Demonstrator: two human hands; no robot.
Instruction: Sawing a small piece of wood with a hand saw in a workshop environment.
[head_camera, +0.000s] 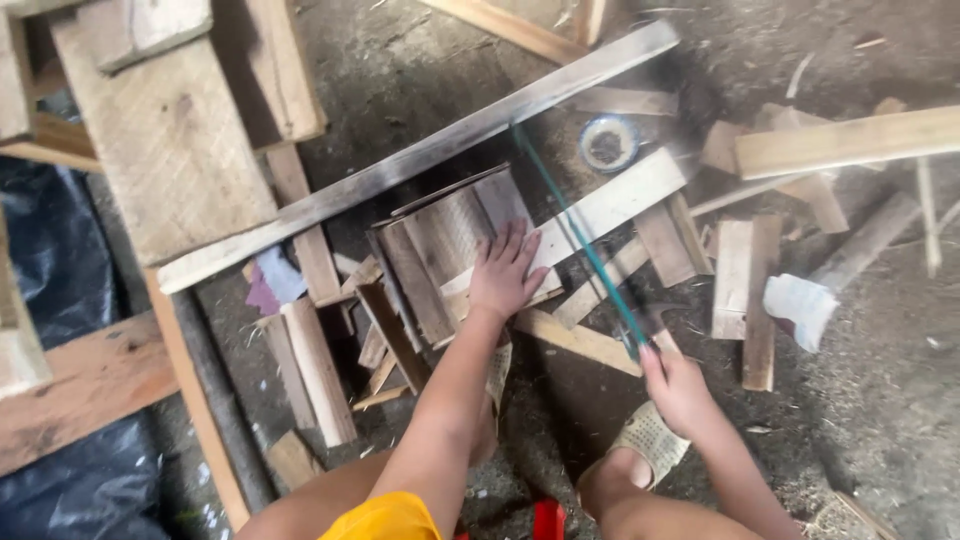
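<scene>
My left hand (505, 272) presses flat, fingers spread, on a pale wooden slat (610, 205) that lies across a stack of short boards (440, 245) on the ground. My right hand (675, 385) grips the handle of a hand saw with a thin green blade (575, 225). The blade crosses the slat just right of my left hand and is blurred. One of my feet in a woven sandal (650, 440) rests below my right hand.
A long grey plank (420, 155) runs diagonally behind the stack. Wide boards (165, 130) lie at upper left, offcuts (745, 280) and a long batten (850, 140) at right. A small round tin (608, 142) sits near the slat. Black plastic sheeting (60, 260) covers the left side.
</scene>
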